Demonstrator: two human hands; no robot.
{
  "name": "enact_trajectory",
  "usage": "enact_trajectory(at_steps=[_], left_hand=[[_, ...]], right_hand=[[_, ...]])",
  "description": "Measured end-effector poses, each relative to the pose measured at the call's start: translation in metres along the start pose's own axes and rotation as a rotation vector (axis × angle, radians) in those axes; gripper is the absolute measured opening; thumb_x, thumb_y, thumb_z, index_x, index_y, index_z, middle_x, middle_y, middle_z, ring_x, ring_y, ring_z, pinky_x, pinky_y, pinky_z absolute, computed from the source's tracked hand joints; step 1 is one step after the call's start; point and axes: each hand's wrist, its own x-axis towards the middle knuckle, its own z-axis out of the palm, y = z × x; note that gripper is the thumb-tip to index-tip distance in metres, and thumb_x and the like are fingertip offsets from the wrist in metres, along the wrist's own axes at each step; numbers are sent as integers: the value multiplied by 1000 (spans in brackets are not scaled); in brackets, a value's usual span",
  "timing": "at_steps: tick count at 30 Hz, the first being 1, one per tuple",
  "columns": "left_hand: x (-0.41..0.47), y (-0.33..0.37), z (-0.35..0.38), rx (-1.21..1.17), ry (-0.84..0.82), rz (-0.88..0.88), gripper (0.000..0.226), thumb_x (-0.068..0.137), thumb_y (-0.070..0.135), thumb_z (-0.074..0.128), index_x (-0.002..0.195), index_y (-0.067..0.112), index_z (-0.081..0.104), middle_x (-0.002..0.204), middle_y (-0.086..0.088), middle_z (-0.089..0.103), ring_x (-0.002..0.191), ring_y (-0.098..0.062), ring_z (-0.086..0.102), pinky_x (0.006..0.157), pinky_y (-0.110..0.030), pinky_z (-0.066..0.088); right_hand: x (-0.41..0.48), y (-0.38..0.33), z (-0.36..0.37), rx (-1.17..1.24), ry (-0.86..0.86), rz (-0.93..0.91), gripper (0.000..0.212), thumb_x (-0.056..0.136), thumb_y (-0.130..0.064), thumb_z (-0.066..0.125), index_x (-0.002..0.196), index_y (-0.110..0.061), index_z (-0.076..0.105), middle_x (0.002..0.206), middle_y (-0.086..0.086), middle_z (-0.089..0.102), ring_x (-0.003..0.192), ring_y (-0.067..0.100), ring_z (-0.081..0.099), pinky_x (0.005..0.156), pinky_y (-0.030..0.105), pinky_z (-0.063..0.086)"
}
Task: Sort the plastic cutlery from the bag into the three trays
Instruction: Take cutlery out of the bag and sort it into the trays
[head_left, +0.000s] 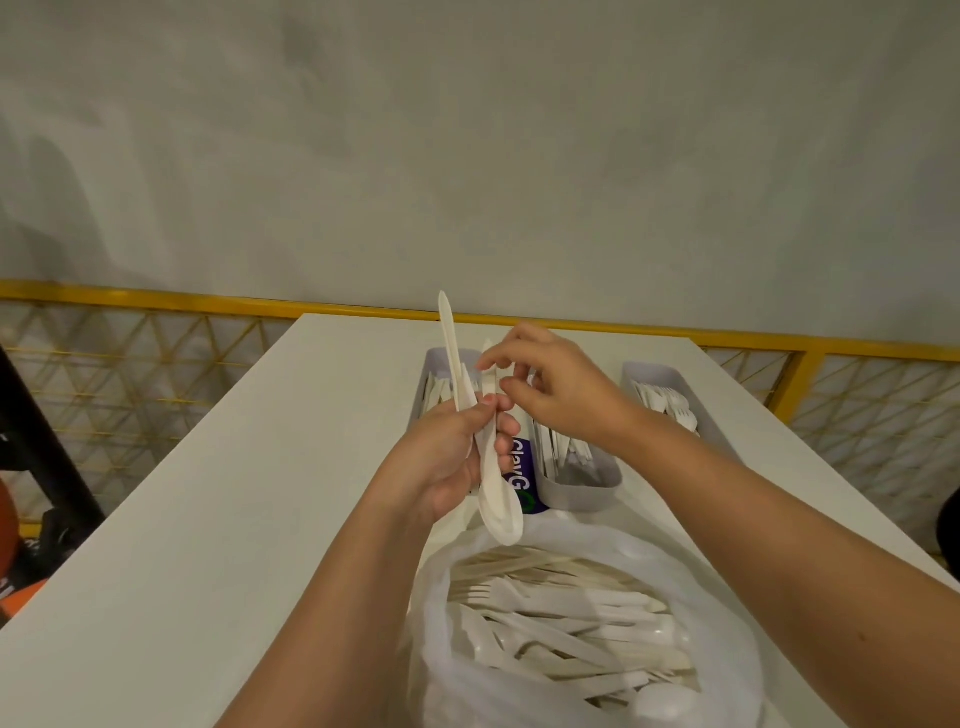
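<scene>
Your hands hide most of the left tray (434, 359), and only the near end of the middle tray (576, 488) shows. The right tray (638, 370) sits at 2 o'clock. Your left hand (447, 457) is clenched round a knife (448, 338) pointing up and a spoon (501, 519) hanging down. Your right hand (550, 384) pinches a white piece (487, 347) of unclear type. The bag (727, 634) lies at 6 o'clock, cut off below.

You have a single view, from the camera on your head. It faces forward and down, wide-angled and close: the bag (436, 623) sits right under it at bottom centre, the white table (208, 493) runs away up the middle, and the wall (519, 156) fills the upper half.
</scene>
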Motion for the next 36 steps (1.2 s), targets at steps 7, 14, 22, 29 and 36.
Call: enact_trajectory(at_steps=[7, 14, 22, 29, 36], left_hand=[[-3, 6, -5, 19, -16, -43, 28, 101, 20, 38, 85, 6, 56, 53, 0, 48, 39, -8, 40, 40, -20, 38], [-7, 12, -9, 83, -91, -165, 32, 100, 30, 37, 88, 7, 56, 50, 2, 42, 37, -7, 34, 36, -17, 30], [-13, 16, -13, 278, -108, -253, 41, 99, 43, 33, 81, 10, 51, 48, 3, 32, 34, -5, 26, 33, -14, 21], [-13, 19, -20, 494, -82, -232, 40, 95, 47, 41, 92, 10, 54, 51, 4, 40, 35, -4, 27, 34, -15, 25], [-11, 32, -52, 307, 130, -142, 52, 94, 55, 32, 90, 9, 56, 50, 3, 33, 33, -5, 22, 33, -15, 19]], right_hand=[[4, -9, -2, -240, -112, -91, 25, 87, 3, 53, 104, -10, 65, 110, 5, 46, 88, 15, 48, 70, 21, 40], [10, -3, -17, -439, -150, -264, 12, 79, -4, 57, 83, -3, 68, 88, 12, 63, 80, 31, 61, 67, 29, 44], [13, -4, -13, -583, -169, -359, 46, 77, 2, 68, 120, -14, 62, 91, 12, 60, 81, 31, 60, 60, 38, 50], [13, -4, -20, -666, -235, -227, 14, 87, -12, 62, 97, -5, 70, 95, 12, 54, 79, 27, 54, 59, 34, 35], [17, 20, -16, -527, -195, 179, 22, 92, -17, 56, 108, -7, 67, 103, 8, 58, 96, 25, 56, 78, 33, 43]])
